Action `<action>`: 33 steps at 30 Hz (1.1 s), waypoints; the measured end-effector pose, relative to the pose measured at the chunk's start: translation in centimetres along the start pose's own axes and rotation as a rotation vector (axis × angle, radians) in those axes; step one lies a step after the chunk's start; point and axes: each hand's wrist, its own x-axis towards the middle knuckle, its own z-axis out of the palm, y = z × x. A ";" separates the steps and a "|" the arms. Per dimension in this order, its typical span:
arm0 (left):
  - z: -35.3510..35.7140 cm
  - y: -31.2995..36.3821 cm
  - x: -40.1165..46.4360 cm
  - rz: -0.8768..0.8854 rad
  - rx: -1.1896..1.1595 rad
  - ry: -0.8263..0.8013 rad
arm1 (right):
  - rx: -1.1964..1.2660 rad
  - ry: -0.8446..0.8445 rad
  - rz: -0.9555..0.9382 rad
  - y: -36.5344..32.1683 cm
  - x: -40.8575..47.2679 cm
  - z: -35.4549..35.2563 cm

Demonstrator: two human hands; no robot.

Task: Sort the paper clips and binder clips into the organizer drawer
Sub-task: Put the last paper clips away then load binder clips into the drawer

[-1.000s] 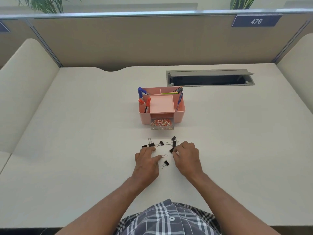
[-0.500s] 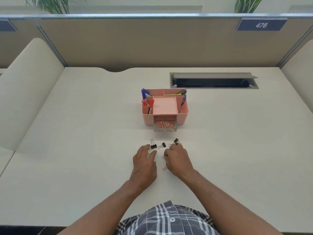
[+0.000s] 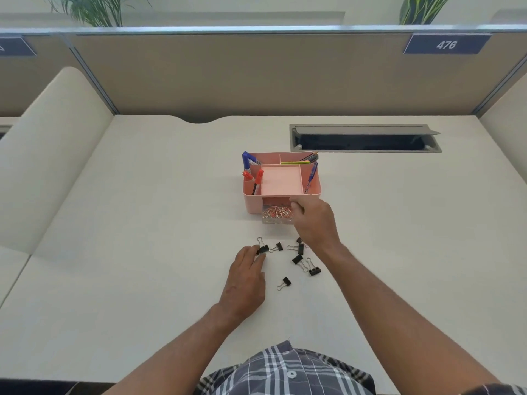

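A pink desk organizer [image 3: 251, 203] stands mid-desk with its clear drawer [image 3: 273, 219] pulled out toward me. The drawer holds a heap of rose-gold paper clips [image 3: 275, 211]. My right hand [image 3: 315, 220] hovers over the drawer's right side with its fingers curled; what they hold is hidden. Several black binder clips [image 3: 298, 259] lie scattered on the desk in front of the drawer. My left hand [image 3: 247, 276] rests flat on the desk, its fingertips touching the leftmost binder clip [image 3: 263, 249].
Pens and markers [image 3: 248, 166] stand in the organizer's compartments. A grey cable slot [image 3: 365, 139] with a raised lid lies behind it to the right. Beige partition panels wall the desk at the back and sides.
My right hand has lifted from the binder clips and moved forward to the drawer. More binder clips are uncovered on the desk. My left hand has stayed near the leftmost clip.
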 end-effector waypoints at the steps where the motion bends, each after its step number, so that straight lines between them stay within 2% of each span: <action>1: 0.1 -0.2 0.0 0.002 0.026 -0.013 | 0.039 0.020 0.048 0.6 -0.9 0.0; 3: 0.3 -0.5 0.1 0.009 0.077 -0.048 | 0.062 0.035 0.114 1.6 -3.0 0.0; 9: 0.9 -0.5 0.4 -0.022 0.131 -0.148 | 0.000 0.176 0.054 2.6 -7.3 1.2; 13: 0.9 -0.5 0.3 -0.034 0.146 -0.180 | -0.036 0.139 0.141 3.6 -7.9 1.4; 16: 0.9 -0.6 0.3 -0.043 0.146 -0.188 | -0.119 0.029 0.168 4.2 -8.1 1.5; 20: 0.9 -0.4 0.3 -0.040 0.139 -0.174 | -0.288 -0.160 0.073 4.7 -9.3 2.3; 25: 1.2 -0.6 -0.1 -0.008 0.109 -0.140 | -0.303 -0.184 -0.039 4.7 -11.4 3.2; 27: 1.1 -0.6 -0.4 0.013 0.064 -0.108 | -0.254 -0.161 -0.013 5.1 -11.6 3.1; 30: 1.1 -1.0 -1.1 0.020 0.034 -0.030 | -0.180 -0.060 0.122 5.9 -11.7 2.3; 33: 1.4 -1.5 -2.0 0.004 0.056 0.012 | -0.175 -0.056 0.177 6.3 -12.4 1.7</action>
